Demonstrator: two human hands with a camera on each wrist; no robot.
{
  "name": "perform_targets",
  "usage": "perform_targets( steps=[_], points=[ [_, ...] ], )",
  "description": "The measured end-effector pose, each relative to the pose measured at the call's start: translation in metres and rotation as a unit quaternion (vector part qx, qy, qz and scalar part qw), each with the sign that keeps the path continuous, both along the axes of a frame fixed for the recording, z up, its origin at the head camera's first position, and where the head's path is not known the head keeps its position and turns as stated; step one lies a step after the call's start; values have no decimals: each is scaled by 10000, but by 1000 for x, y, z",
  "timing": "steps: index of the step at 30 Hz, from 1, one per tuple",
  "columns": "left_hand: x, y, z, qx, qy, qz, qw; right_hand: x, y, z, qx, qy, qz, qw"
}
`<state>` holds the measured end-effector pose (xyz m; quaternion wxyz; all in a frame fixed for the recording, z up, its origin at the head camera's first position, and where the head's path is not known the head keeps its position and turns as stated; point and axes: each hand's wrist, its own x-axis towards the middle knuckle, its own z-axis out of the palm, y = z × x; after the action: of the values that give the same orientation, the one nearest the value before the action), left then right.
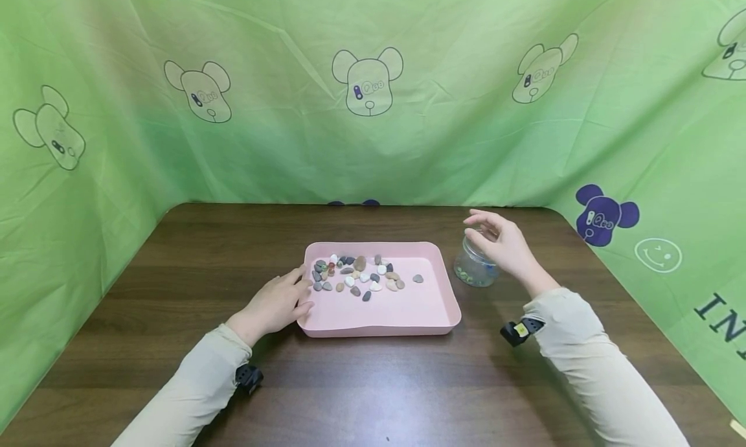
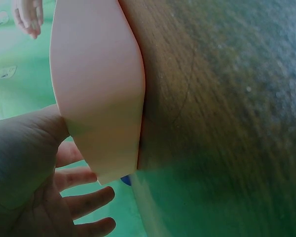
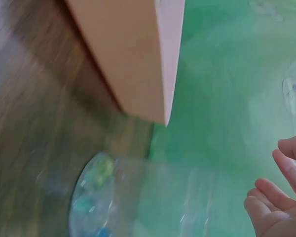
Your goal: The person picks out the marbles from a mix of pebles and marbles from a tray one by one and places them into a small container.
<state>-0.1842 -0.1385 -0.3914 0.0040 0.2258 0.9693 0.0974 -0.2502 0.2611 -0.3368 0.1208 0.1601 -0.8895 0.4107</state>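
A pink tray [image 1: 408, 311] holds many small stones [image 1: 360, 263] in grey, white and brown, mostly in its left and upper part. My left hand [image 1: 278, 302] rests at the tray's left rim, its fingers spread; in the left wrist view the thumb of the hand [image 2: 44, 173] is at the tray wall [image 2: 98, 79]. Right of the tray stands a clear glass jar [image 1: 474, 269] with green and blue pieces at its bottom. Above the jar's mouth is my right hand [image 1: 504, 243], fingers loosely bent; in the right wrist view the hand [image 3: 281, 197] shows nothing between its fingers, over the jar [image 3: 163, 202].
The brown wooden table [image 1: 373, 395] extends around the tray and jar. A green printed cloth [image 1: 280, 142] hangs behind the table and at both sides. A small pale object [image 1: 738, 429] lies at the far right edge of the head view.
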Motion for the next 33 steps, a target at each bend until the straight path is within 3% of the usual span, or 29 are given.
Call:
perform_targets(
  steps=[9, 16, 33],
  points=[
    [0, 0, -1, -32, 87, -27, 10000, -6, -36, 6, -94, -56, 580, 9983],
    [1, -1, -2, -51, 200, -65, 9998, -8, -60, 5, -152, -428, 1002, 9939],
    [1, 0, -2, -35, 298, -100, 9995, -19, -110, 1, 256, -456, 1949, 9794]
  ],
)
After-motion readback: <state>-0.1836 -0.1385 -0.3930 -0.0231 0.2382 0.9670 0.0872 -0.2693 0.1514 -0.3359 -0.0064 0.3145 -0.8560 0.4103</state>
